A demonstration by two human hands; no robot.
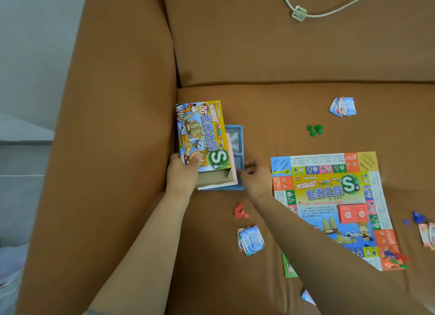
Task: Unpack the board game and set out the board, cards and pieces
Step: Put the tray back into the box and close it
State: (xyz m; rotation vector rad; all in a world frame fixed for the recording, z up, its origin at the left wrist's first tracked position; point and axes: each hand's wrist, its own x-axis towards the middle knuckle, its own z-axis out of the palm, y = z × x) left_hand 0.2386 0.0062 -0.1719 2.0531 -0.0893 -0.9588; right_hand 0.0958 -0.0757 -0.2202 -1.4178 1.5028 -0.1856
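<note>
On the brown sofa seat my left hand (182, 173) grips the near end of the colourful game box lid (202, 135), thumb on top, tilted over the blue plastic tray (235, 138). My right hand (253, 175) reaches to the tray's near right edge, fingers loosely curled; whether it holds anything is unclear. The unfolded board (329, 204) lies to the right with a red card deck (352, 213) on it. Around it lie green pieces (315, 130), red pieces (240, 211), blue pieces (417, 217) and card piles (250, 240), (343, 106), (428, 237).
The sofa armrest (113, 149) rises just left of the box. A white cable with a clear clip (299, 12) lies on the backrest. Mixed small pieces (395, 259) sit on the board's near right corner. Bare seat shows between box and board.
</note>
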